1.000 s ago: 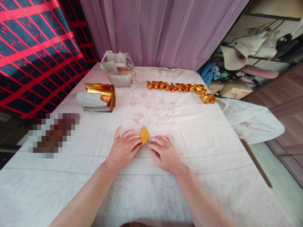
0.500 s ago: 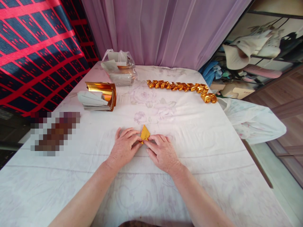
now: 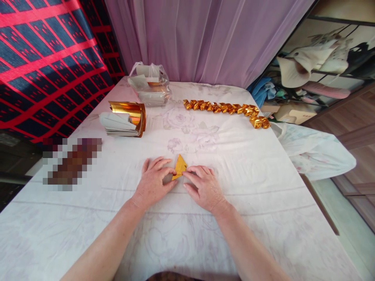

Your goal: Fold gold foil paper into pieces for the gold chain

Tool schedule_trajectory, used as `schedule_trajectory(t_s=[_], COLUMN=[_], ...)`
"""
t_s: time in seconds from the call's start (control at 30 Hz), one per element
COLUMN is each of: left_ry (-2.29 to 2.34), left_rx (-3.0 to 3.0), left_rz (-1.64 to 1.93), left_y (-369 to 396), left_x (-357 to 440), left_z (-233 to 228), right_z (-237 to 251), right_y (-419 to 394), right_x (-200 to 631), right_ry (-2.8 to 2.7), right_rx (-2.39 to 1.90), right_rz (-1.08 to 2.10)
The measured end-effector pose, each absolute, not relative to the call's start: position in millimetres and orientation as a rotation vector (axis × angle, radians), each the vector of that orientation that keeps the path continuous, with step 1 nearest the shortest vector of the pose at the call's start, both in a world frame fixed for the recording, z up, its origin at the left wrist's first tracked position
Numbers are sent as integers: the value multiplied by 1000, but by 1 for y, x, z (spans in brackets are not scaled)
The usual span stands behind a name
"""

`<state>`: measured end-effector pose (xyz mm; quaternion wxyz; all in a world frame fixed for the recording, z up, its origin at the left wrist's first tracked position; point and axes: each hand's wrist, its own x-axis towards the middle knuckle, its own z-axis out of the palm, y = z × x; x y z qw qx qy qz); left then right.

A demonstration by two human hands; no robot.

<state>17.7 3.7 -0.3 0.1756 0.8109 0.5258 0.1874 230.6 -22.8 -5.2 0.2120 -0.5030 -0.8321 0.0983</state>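
Note:
A small piece of folded gold paper (image 3: 180, 168) lies on the table before me, its point facing away and a slanted lower edge toward me. My left hand (image 3: 154, 179) has its index fingertip on the paper's left side, with the thumb by the lower left corner. From the other side, my right hand (image 3: 203, 185) presses its index fingertip against the right corner, the thumb lower and apart. The other fingers of both hands are bent and rest on the cloth. The paper's underside is hidden.
A curved stack of gold and white paper sheets (image 3: 125, 121) stands at the left, with a clear plastic bag of paper (image 3: 150, 86) behind it. A row of folded gold pieces (image 3: 222, 108) runs along the back right. White plastic bag (image 3: 319, 150) hangs beside the table's right edge.
The lower part of the gold paper has opened out into a wider slanted edge. My hands have drawn slightly apart; the view has shifted a little.

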Motion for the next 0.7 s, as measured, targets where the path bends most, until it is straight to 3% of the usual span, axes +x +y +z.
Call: schedule_trajectory(t_s=[0.7], left_ry=[1562], left_rx=[2374], left_rz=[713], left_y=[-5], left_x=[24], left_z=[5], right_z=[-8], right_y=[-23], right_x=[227], right_ry=[-2239], right_rx=[-1322], right_rz=[247])
